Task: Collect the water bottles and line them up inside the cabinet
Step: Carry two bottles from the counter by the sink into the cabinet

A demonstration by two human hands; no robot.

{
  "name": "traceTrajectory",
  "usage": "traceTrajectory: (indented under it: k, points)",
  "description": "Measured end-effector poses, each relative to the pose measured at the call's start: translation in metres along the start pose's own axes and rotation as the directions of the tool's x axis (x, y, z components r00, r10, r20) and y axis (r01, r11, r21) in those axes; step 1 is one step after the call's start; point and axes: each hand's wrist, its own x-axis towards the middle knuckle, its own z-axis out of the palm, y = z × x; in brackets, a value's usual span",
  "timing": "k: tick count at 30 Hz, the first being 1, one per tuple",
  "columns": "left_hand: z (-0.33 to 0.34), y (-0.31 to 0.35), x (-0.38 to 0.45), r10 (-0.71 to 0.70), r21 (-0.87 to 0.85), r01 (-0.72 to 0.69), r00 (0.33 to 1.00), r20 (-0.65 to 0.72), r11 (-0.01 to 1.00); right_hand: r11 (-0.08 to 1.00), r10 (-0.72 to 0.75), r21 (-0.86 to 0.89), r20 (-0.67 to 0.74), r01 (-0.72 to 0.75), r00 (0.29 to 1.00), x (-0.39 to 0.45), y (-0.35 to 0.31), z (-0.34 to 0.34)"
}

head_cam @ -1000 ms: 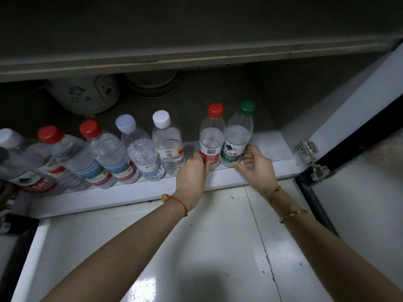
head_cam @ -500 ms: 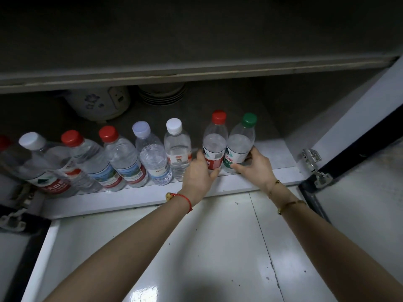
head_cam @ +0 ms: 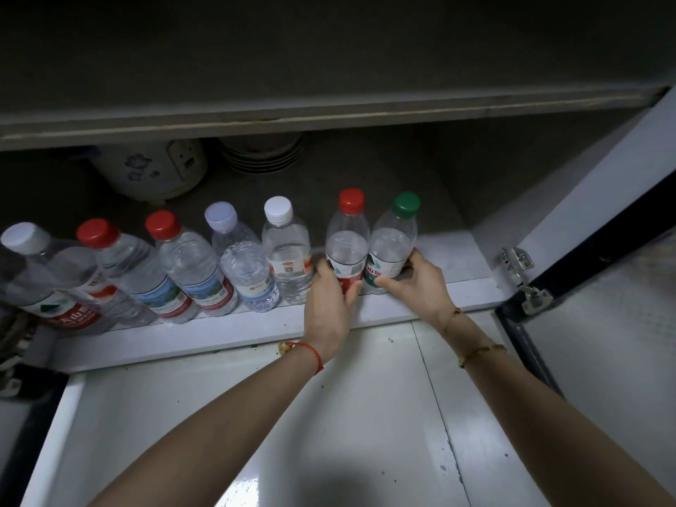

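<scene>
Several clear water bottles stand in a row along the front of the cabinet's bottom shelf (head_cam: pixel 205 338). At the right end are a red-capped bottle (head_cam: pixel 346 247) and a green-capped bottle (head_cam: pixel 393 247), upright and touching each other. My left hand (head_cam: pixel 329 305) is wrapped around the base of the red-capped bottle. My right hand (head_cam: pixel 417 283) grips the base of the green-capped one. Left of them stand a white-capped bottle (head_cam: pixel 287 258), a pale-capped bottle (head_cam: pixel 243 272), two red-capped bottles (head_cam: pixel 190 272) and more at the far left, partly cut off by the frame.
A white rice cooker (head_cam: pixel 153 170) and a stack of plates (head_cam: pixel 261 155) sit deep in the cabinet behind the row. The open cabinet door (head_cam: pixel 600 199) with its hinge (head_cam: pixel 523 276) stands at the right. Glossy white floor tiles (head_cam: pixel 329 415) lie in front.
The view has shifted so the row sits more to the right and lower. Both hands have closed tighter on the two rightmost bottles, which stay pressed together.
</scene>
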Motion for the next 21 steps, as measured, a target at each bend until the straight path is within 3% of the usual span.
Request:
traceTrajectory:
  k: [8,15,21]
  points:
    - [-0.010,-0.004,-0.005,-0.034,0.099,0.034,0.999,-0.007,0.994,1.000,0.004,-0.003,-0.050,-0.004,0.999,-0.009,-0.002,0.010]
    - [-0.034,0.008,-0.004,0.017,0.420,-0.064,0.993,0.115,0.905,1.000,0.008,-0.022,-0.074,-0.010,0.997,-0.013,-0.002,0.014]
    - [-0.035,0.008,-0.006,0.042,0.506,-0.087,0.994,0.100,0.858,1.000,0.018,-0.010,-0.055,-0.019,0.998,-0.015,-0.006,0.010]
